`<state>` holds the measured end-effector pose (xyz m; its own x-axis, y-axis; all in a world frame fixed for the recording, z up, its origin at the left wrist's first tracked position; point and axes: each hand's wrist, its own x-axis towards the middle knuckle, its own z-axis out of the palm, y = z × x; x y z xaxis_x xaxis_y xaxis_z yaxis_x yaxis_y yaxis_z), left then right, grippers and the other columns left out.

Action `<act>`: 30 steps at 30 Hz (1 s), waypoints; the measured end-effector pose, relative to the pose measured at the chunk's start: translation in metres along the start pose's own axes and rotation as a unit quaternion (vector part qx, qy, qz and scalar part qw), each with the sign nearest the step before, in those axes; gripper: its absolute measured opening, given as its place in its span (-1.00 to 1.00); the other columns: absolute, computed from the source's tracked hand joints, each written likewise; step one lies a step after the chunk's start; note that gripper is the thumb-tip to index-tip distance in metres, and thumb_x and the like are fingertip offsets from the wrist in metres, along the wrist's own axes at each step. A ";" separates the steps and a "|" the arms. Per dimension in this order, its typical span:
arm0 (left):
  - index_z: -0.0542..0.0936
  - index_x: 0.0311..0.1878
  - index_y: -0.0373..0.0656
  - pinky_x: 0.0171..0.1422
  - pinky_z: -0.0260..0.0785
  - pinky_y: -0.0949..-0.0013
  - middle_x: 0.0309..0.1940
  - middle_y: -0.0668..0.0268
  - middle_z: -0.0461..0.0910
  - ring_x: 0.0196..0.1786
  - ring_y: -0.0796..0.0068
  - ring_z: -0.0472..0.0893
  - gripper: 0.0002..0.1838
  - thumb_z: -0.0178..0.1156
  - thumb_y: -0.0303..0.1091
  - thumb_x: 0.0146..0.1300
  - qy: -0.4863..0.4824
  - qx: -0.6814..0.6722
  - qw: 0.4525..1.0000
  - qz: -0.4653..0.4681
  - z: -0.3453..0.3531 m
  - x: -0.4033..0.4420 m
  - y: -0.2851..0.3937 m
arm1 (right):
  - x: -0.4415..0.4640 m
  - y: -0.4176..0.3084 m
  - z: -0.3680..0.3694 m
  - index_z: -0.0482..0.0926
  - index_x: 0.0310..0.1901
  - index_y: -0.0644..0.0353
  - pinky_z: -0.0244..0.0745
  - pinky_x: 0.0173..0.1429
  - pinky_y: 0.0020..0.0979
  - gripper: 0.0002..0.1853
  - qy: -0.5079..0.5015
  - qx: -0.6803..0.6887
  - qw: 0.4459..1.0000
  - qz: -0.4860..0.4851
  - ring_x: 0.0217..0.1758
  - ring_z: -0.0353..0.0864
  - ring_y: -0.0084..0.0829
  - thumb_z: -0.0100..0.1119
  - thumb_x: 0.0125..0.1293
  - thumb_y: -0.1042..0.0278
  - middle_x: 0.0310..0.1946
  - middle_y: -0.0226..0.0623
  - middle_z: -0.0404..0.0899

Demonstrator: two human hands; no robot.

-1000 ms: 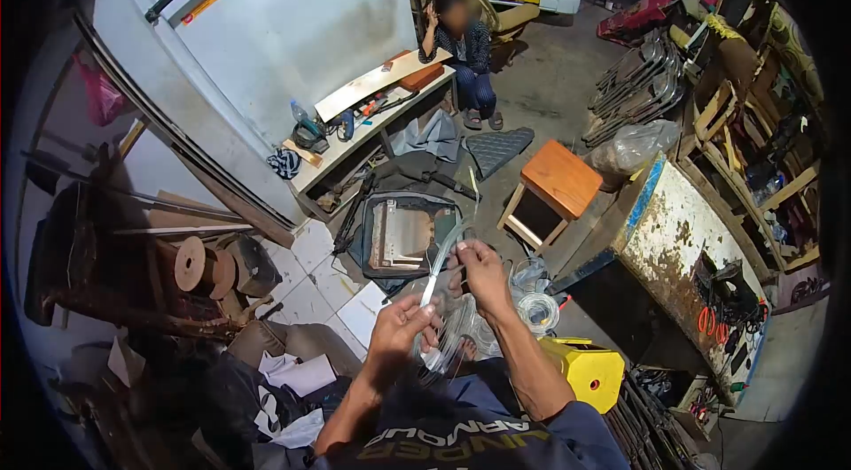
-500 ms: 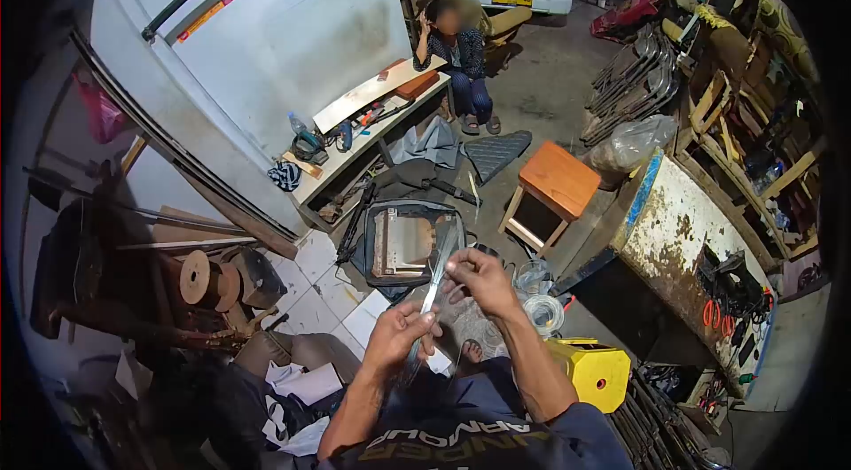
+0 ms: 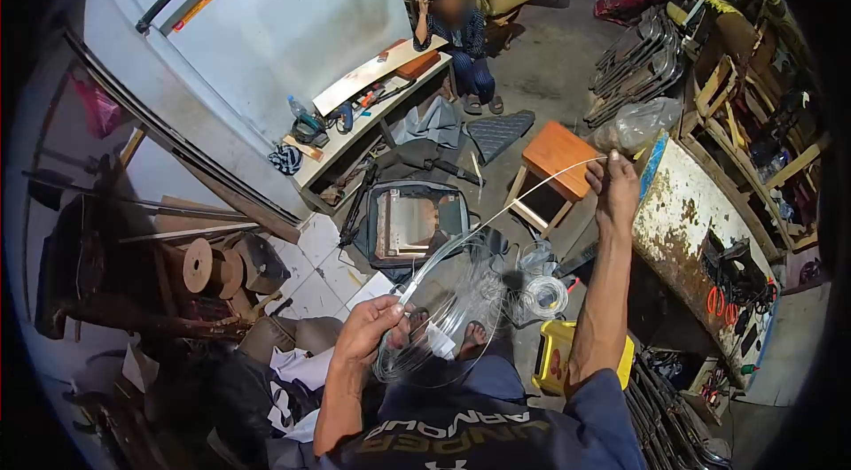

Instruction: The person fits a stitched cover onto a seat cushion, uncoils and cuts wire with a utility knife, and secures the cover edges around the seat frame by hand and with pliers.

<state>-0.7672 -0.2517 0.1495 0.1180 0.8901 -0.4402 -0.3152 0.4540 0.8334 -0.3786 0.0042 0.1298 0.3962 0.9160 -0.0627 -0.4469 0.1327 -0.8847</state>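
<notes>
My left hand (image 3: 372, 328) is closed round a bundle of thin clear line (image 3: 443, 293), which looks like plastic line or wire. Loose loops of it spread over my lap, and a whitish band or strip shows at the grip. Out to the right, my right hand (image 3: 616, 185) is raised and pinches the end of a single strand (image 3: 551, 179). That strand runs in a curve from one hand to the other, passing in front of an orange-topped stool (image 3: 558, 155).
An upturned padded seat frame (image 3: 417, 222) lies on the floor ahead. A coil of clear line (image 3: 542, 298) and a yellow box (image 3: 551, 355) are at my right. Beyond stands a worn workbench (image 3: 687, 213) with red-handled tools. A person (image 3: 456, 45) sits by a low shelf (image 3: 355, 129) holding power tools.
My right hand has moved from beside the left hand far out to the right, drawing one strand with it. The loops now spread wider, and my left hand has shifted slightly left.
</notes>
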 end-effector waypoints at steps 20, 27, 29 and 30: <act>0.55 -0.10 -0.29 -0.50 0.43 0.53 -0.43 0.26 0.62 -0.51 0.54 0.64 -0.71 0.28 -0.21 0.39 0.095 -0.041 0.992 0.069 -0.018 0.021 0.027 | -0.188 0.075 0.047 -0.15 0.55 0.41 -0.17 0.65 -0.16 -0.06 -0.009 -0.273 0.959 0.068 0.63 -0.05 0.07 0.23 0.40 0.17 0.57 0.26 -0.09; 0.56 -0.10 -0.30 -0.47 0.40 0.53 -0.42 0.24 0.62 -0.51 0.49 0.63 -0.69 0.27 -0.19 0.40 0.139 -0.023 0.986 0.092 -0.028 0.030 0.022 | -0.236 0.102 0.046 0.36 0.37 0.25 0.25 0.51 -0.08 -0.40 -0.237 -0.435 0.867 -0.055 0.45 0.33 0.08 0.27 0.37 0.23 0.43 0.18 0.22; 0.56 -0.10 -0.31 -0.46 0.40 0.53 -0.42 0.24 0.62 -0.51 0.47 0.64 -0.69 0.26 -0.19 0.40 0.145 -0.023 0.985 0.090 -0.031 0.038 0.016 | -0.264 0.094 0.067 0.60 0.10 0.29 0.59 0.04 -0.33 -0.55 -0.452 -0.358 0.815 0.064 -0.11 0.73 -0.34 0.33 0.36 0.11 -0.14 -0.11 0.67; 0.57 -0.09 -0.30 -0.45 0.40 0.52 -0.41 0.24 0.63 -0.50 0.46 0.64 -0.70 0.25 -0.20 0.41 0.158 -0.014 0.984 0.085 -0.031 0.042 0.014 | -0.278 0.086 0.083 0.63 0.02 0.32 0.57 -0.01 -0.38 -0.61 -0.502 -0.260 0.815 0.129 -0.14 0.71 -0.45 0.33 0.37 0.14 -0.26 -0.18 0.69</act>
<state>-0.7960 -0.2094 0.1327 -0.2355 0.8943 -0.3804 -0.3318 0.2939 0.8964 -0.5937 -0.2081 0.1089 -0.6301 0.7701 -0.0993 0.0919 -0.0530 -0.9944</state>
